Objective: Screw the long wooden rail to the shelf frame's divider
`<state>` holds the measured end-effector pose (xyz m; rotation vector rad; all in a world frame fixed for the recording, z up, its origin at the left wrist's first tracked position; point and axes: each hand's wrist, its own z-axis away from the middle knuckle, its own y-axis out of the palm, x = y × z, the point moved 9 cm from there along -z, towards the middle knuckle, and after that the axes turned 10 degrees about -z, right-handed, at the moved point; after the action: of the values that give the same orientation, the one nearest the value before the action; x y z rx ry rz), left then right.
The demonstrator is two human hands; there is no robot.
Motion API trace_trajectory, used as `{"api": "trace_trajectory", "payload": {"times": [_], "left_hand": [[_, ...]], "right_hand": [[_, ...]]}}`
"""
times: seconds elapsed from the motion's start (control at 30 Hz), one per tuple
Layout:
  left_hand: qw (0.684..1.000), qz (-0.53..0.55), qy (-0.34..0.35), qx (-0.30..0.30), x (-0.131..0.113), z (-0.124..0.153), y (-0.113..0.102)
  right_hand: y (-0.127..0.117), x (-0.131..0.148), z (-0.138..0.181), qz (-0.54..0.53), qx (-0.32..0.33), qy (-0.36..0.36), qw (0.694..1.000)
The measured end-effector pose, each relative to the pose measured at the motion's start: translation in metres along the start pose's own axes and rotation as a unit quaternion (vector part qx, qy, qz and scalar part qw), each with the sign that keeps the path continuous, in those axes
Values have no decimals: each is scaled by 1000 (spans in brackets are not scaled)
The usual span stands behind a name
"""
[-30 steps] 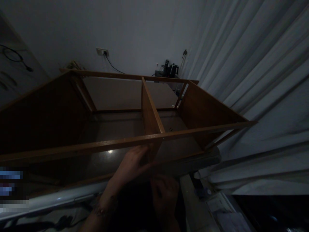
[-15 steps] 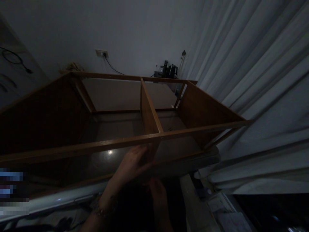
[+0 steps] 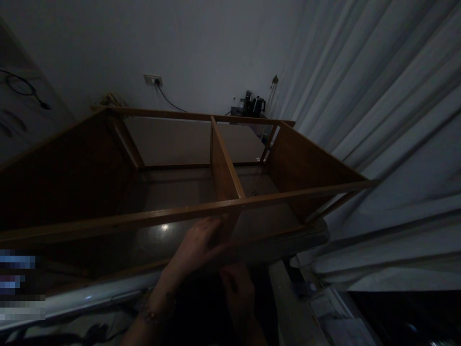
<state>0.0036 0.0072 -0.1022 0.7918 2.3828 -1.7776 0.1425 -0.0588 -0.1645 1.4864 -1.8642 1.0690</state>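
Observation:
A brown wooden cabinet frame point(image 3: 144, 218) lies open side up in a dim room, split by a middle divider point(image 3: 224, 170) into two bays. My left hand point(image 3: 198, 245) reaches under the near rail and presses against the lower front edge of the divider, fingers curled round it. My right hand point(image 3: 239, 293) is just below and right of it in deep shadow, fingers bent; what it holds, if anything, is hidden.
Grey curtains point(image 3: 378, 120) hang along the right side. A wall socket with a cable point(image 3: 153, 79) and a kettle on a small table point(image 3: 254, 105) stand behind the frame. A pale bed or ledge point(image 3: 93, 295) runs under the frame's near side.
My right hand has shifted slightly beneath the frame. My left hand stays on the divider's lower edge. The view has barely moved.

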Motion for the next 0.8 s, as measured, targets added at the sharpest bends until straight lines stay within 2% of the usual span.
{"api": "trace_trajectory", "payload": {"times": [0.1,0.2,0.37,0.43,0.6,0.8], "left_hand": [[1000,1,-6,10,1,0,1],[1000,-4,-10,9,3,1,2],[1000,-15,-9,-6,4,3,4],[1000,-14,-13,0,5,3,5],[1000,1,-8,15,5,1,7],[1000,6,-2,-3,5,1,4]], "right_hand": [[2,4,-2,10,57,-28,998],[2,11,-2,39,114,-90,989],[0,16,-5,56,151,-142,977],[1,16,-8,56,144,-133,979],[2,17,-15,66,78,-94,990],[-2,10,-12,1,19,-34,999]]}}
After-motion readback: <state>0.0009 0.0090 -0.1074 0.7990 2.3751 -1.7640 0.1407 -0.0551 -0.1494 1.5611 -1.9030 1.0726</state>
